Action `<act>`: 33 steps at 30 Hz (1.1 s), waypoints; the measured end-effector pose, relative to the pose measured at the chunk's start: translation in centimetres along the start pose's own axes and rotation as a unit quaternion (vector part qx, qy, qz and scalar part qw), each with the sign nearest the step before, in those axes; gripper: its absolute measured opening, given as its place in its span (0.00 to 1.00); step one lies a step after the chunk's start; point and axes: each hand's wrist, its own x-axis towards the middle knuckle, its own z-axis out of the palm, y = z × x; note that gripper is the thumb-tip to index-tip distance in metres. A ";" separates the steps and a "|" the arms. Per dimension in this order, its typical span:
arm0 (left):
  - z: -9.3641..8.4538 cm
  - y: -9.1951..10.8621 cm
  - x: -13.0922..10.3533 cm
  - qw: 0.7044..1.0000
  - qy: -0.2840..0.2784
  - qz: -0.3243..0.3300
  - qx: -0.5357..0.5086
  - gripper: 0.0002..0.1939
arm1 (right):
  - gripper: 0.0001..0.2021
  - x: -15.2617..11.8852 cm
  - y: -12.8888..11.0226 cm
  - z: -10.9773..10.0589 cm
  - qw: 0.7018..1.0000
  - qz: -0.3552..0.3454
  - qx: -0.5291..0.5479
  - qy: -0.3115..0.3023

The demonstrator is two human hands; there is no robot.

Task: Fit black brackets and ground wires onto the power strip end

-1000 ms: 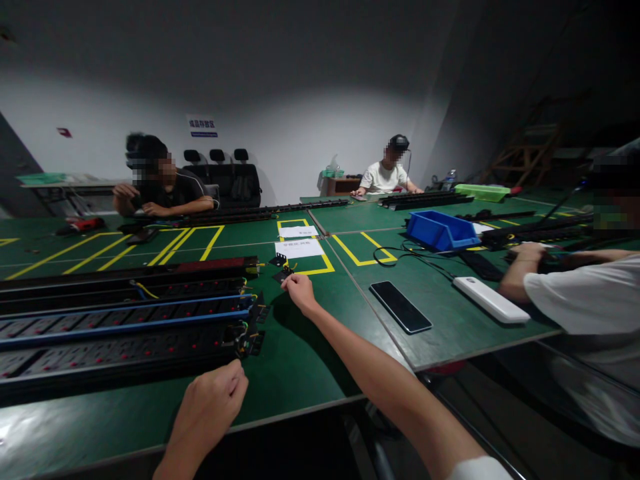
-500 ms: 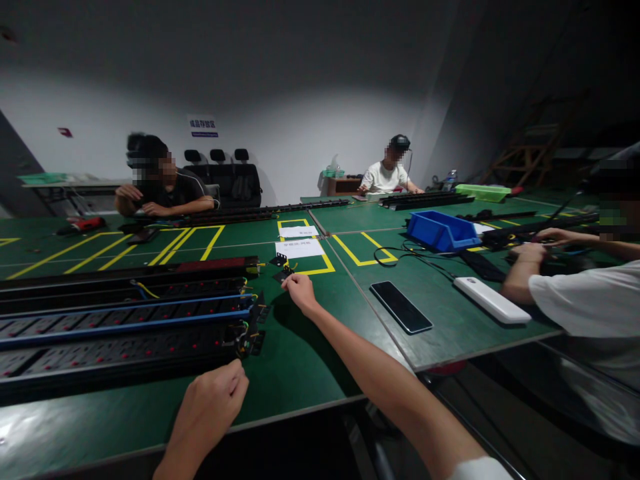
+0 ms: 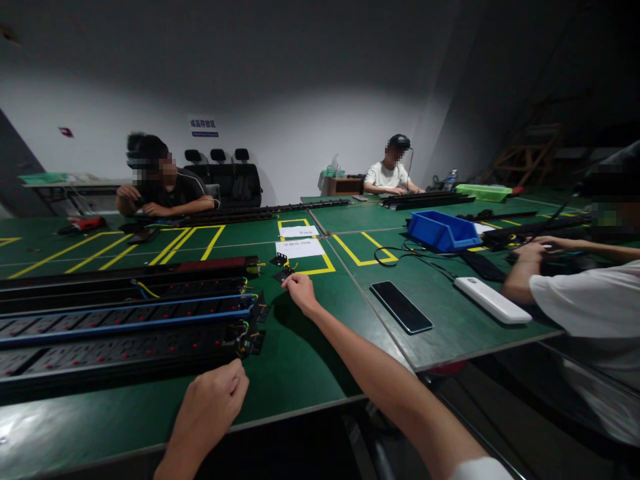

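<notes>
My left hand is closed near the front edge of the green table, just before the wired end of the nearest black strip; whatever its fingers hold is hidden. Farther forward, my right hand pinches a small black bracket at the table's middle. Another black bracket stands just behind it. Several long black strips with red dots lie side by side at the left, one with blue edges. Small black plates and wires stick out at their right ends.
Printed papers lie inside yellow tape. To the right are a phone, a white power bank, cables and a blue bin. A person in white works at the right; two people sit across the table.
My two hands have stayed in place. Across the table, the far person in white has moved a hand, and the person in dark clothes has shifted a raised hand slightly.
</notes>
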 end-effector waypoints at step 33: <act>0.0 0.0 0.0 1.000 0.002 0.011 0.021 0.16 | 0.14 -0.2 -0.2 -0.1 1.000 0.000 -0.012 -0.003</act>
